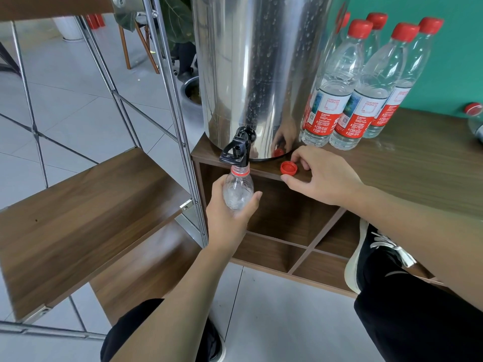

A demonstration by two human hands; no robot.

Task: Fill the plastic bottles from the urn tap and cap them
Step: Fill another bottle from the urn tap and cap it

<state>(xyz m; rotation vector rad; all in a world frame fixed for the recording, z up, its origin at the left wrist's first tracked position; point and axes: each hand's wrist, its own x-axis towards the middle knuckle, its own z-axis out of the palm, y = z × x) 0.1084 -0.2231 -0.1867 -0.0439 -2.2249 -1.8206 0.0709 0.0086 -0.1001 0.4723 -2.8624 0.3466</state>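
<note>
Clear ribbed bottle [238, 189] under black tap [236, 150]

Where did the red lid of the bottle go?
The red cap lies on the wooden cabinet top, just in front of the urn, right of the tap and beside the right hand.
</note>
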